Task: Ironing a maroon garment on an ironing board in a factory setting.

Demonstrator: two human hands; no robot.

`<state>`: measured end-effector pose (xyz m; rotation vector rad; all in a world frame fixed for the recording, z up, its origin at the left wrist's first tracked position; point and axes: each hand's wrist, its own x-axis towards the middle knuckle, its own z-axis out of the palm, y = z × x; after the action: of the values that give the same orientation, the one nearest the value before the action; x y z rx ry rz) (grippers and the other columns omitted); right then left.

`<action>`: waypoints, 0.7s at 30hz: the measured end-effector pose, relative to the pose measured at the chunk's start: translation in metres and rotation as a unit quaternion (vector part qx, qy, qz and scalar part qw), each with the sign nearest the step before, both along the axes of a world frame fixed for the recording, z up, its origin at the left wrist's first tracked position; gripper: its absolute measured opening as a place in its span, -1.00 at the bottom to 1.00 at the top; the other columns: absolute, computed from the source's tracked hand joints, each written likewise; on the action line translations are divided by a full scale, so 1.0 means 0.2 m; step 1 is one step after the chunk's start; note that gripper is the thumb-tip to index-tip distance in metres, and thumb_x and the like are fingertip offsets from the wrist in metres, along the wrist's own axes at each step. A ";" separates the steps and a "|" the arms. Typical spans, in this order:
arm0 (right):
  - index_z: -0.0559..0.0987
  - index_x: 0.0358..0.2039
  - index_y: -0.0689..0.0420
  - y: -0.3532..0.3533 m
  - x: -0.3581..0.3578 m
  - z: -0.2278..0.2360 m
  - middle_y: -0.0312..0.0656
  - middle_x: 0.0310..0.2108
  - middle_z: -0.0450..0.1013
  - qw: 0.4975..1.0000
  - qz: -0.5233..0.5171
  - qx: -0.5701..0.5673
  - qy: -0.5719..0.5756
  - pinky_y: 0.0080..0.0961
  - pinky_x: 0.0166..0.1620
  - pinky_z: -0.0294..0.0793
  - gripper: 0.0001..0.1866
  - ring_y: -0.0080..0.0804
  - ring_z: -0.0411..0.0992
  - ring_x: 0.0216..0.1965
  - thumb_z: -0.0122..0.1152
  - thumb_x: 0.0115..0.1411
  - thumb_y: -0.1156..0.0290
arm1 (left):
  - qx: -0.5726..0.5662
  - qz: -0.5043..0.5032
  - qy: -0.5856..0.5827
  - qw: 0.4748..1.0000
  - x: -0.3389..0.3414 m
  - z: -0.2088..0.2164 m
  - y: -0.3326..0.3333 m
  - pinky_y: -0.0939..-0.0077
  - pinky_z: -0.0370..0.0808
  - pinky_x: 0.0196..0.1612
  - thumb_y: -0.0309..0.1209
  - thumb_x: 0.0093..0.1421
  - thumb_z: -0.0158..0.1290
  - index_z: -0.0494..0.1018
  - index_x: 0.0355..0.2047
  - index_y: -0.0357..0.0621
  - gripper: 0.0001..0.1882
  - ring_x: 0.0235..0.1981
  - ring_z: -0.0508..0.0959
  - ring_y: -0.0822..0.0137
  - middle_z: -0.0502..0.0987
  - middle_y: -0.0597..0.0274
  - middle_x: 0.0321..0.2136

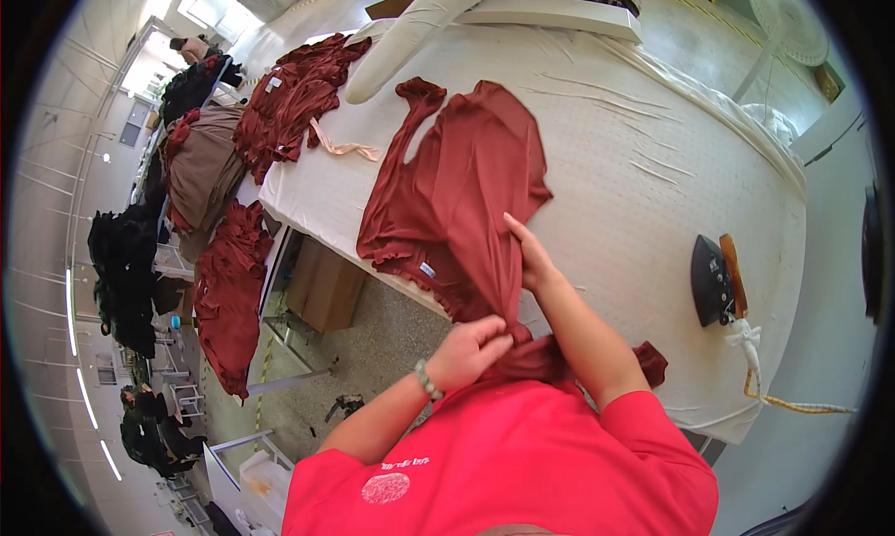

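A dark red blouse [466, 182] lies on the padded white table before me, one sleeve stretched toward the far left and its gathered edge, with a small pale label, at the table's near edge. My left hand [471, 351] is closed on the bunched near part of the blouse, close to my body. Along the right side of the blouse, my right hand [531, 256] holds the cloth, one digit stretched over it and the other fingers mostly hidden. More of the dark red cloth passes under my right forearm, its end showing to the right of it.
A black iron [713, 280] with a brown handle and wrapped cord rests at the table's right. A long white padded sleeve board [415, 37] juts over the far left. Dark red garments [294, 98] are piled to the left, beside a pale fabric strip [343, 146]. Below stands a cardboard box [324, 282].
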<state>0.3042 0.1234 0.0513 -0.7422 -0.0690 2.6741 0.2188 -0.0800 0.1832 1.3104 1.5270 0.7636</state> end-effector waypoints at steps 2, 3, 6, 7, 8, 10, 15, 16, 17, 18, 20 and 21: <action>0.61 0.02 0.12 0.18 -0.10 -0.09 -0.15 -0.03 0.64 0.997 -0.045 0.067 -0.017 -0.20 0.09 0.61 -0.62 -0.25 0.63 -0.11 0.23 0.35 0.12 | -0.042 -0.054 -0.023 0.997 -0.07 0.05 0.00 0.53 0.41 -0.30 -0.37 0.39 0.10 0.46 -0.26 -0.23 -0.83 -0.39 0.40 0.56 0.41 0.29 -0.46; 0.62 0.00 0.11 0.33 -0.14 -0.13 -0.15 -0.05 0.65 0.992 -0.048 0.085 -0.082 -0.21 0.10 0.60 -0.65 -0.25 0.62 -0.09 0.21 0.36 0.15 | 0.015 -0.072 0.037 0.997 -0.13 0.07 0.04 0.52 0.41 -0.32 -0.37 0.38 0.10 0.46 -0.26 -0.24 -0.84 -0.41 0.41 0.55 0.40 0.30 -0.48; 0.67 -0.12 0.07 0.93 -0.05 -0.09 -0.20 -0.15 0.67 0.973 -0.063 0.217 -0.056 -0.28 0.02 0.62 -0.74 -0.32 0.62 -0.12 0.12 0.39 0.21 | 0.052 -0.042 0.121 0.990 -0.39 0.13 0.31 0.45 0.44 -0.34 -0.39 0.35 0.09 0.46 -0.27 -0.25 -0.85 -0.45 0.46 0.48 0.42 0.28 -0.51; 0.68 -0.14 0.09 1.12 0.10 -0.01 -0.22 -0.18 0.66 0.916 -0.177 0.323 -0.158 -0.27 0.00 0.60 -0.73 -0.38 0.60 -0.17 0.04 0.43 0.26 | -0.054 0.023 0.094 0.994 -0.50 0.18 0.47 0.40 0.47 -0.32 -0.40 0.33 0.09 0.47 -0.27 -0.26 -0.85 -0.45 0.49 0.43 0.45 0.25 -0.51; 0.67 -0.14 0.09 1.29 0.28 0.12 -0.25 -0.21 0.64 0.873 -0.233 0.390 -0.178 -0.31 -0.01 0.57 -0.73 -0.44 0.57 -0.21 0.01 0.47 0.28 | -0.029 0.083 0.095 0.992 -0.58 0.24 0.65 0.33 0.50 -0.25 -0.40 0.33 0.07 0.47 -0.28 -0.28 -0.84 -0.38 0.55 0.29 0.51 0.17 -0.45; 0.63 -0.06 0.17 1.39 0.69 0.42 -0.23 -0.20 0.61 0.791 -0.416 0.427 -0.141 -0.43 0.05 0.54 -0.74 -0.41 0.56 -0.15 0.04 0.49 0.30 | 0.268 0.117 0.133 0.947 -0.65 0.37 1.00 0.34 0.53 -0.12 -0.38 0.33 0.05 0.53 -0.19 -0.29 -0.80 -0.25 0.61 0.19 0.61 0.06 -0.30; 0.50 0.17 0.36 0.33 1.19 0.85 0.04 0.05 0.58 0.309 -0.482 0.668 -0.475 -0.24 0.12 0.61 -0.51 -0.12 0.56 0.05 0.28 0.21 0.67 | 0.535 0.039 0.130 0.834 -0.86 0.71 1.53 0.13 0.51 -0.12 -0.47 0.18 0.06 0.53 -0.26 -0.23 -0.85 -0.22 0.57 -0.13 0.56 -0.09 -0.30; 0.52 0.13 0.34 0.07 1.11 0.84 0.00 0.01 0.59 0.291 -0.469 0.628 -0.548 -0.26 0.09 0.61 -0.57 -0.16 0.57 0.02 0.28 0.23 0.62 | 0.566 0.023 0.177 0.805 -0.97 0.72 1.59 0.12 0.51 -0.11 -0.49 0.17 0.06 0.53 -0.25 -0.22 -0.85 -0.21 0.56 -0.13 0.56 -0.09 -0.29; 0.55 0.09 0.31 -0.14 0.95 0.76 -0.05 -0.03 0.59 0.404 -0.453 0.593 -0.529 -0.28 0.06 0.60 -0.62 -0.21 0.57 0.00 0.27 0.25 0.57 | 0.580 0.012 0.211 0.787 -1.09 0.71 1.64 0.13 0.51 -0.07 -0.48 0.17 0.07 0.53 -0.20 -0.21 -0.81 -0.17 0.56 -0.13 0.56 -0.08 -0.26; 0.57 0.05 0.29 -0.33 0.79 0.68 -0.09 -0.08 0.60 0.510 -0.419 0.529 -0.533 -0.30 0.04 0.59 -0.67 -0.25 0.57 -0.03 0.27 0.28 0.51 | 0.571 0.006 0.250 0.782 -1.22 0.66 1.70 0.14 0.50 -0.03 -0.49 0.17 0.07 0.53 -0.15 -0.19 -0.78 -0.15 0.55 -0.12 0.56 -0.06 -0.24; 0.61 -0.03 0.24 -0.60 0.44 0.52 -0.17 -0.16 0.61 0.715 -0.308 0.393 -0.490 -0.34 -0.01 0.58 -0.74 -0.34 0.58 -0.08 0.26 0.32 0.41 | 0.486 -0.006 0.210 0.848 -1.50 0.48 1.81 0.27 0.51 0.03 -0.53 0.22 0.04 0.56 -0.09 -0.17 -0.75 -0.10 0.59 0.06 0.60 0.05 -0.16; 0.63 -0.07 0.22 -0.70 0.33 0.47 -0.21 -0.21 0.62 0.790 -0.222 0.323 -0.471 -0.35 -0.04 0.57 -0.76 -0.38 0.58 -0.11 0.25 0.34 0.36 | 0.440 0.013 0.260 0.860 -1.62 0.34 1.83 0.34 0.51 0.06 -0.55 0.24 0.02 0.57 -0.06 -0.13 -0.72 -0.04 0.60 0.10 0.61 0.07 -0.09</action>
<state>0.3697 -0.0164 0.1447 -1.5013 -0.8797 1.4404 -0.1052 0.2866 0.2519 2.3242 1.6582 1.2820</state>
